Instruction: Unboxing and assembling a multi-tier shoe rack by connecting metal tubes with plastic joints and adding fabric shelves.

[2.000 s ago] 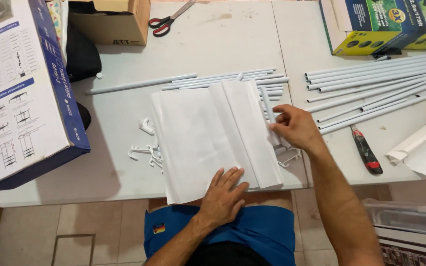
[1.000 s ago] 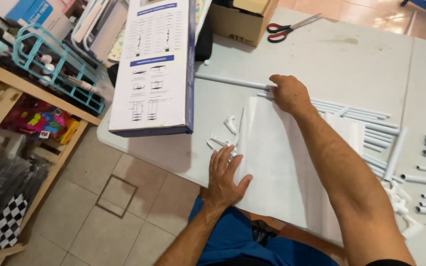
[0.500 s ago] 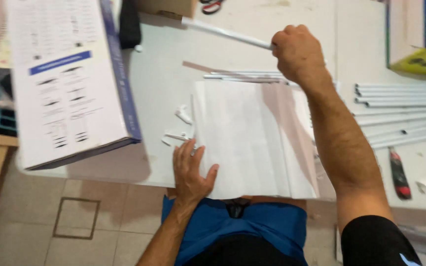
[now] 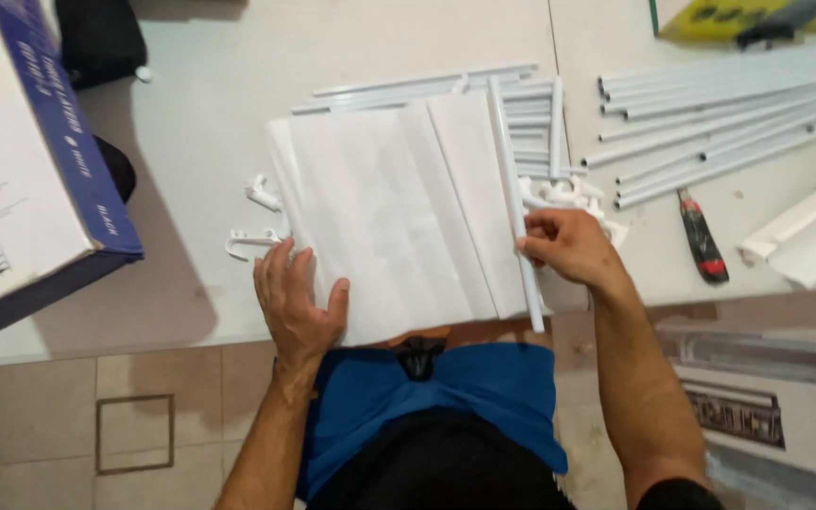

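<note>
A white tube (image 4: 512, 189) is gripped near its lower end by the right hand (image 4: 564, 247), fingers closed around it. The tube's long axis runs almost straight away from the body, tilted slightly left at the far end, w/ its near end projecting just past the edge of the surface (image 4: 200, 142). It is laid along the right margin of a folded white sheet (image 4: 389, 208), so the sheet lies directly left of the right hand. The left hand (image 4: 297, 300) is pressed flat, fingers spread, on the sheet's near-left corner; nothing is held in it. The tube is thus much nearer the right hand; the left is well apart, across the sheet's width. Small white clips (image 4: 257, 217) sit just beyond the left hand's fingertips. More tubes (image 4: 710, 123) are stacked to the right.
</note>
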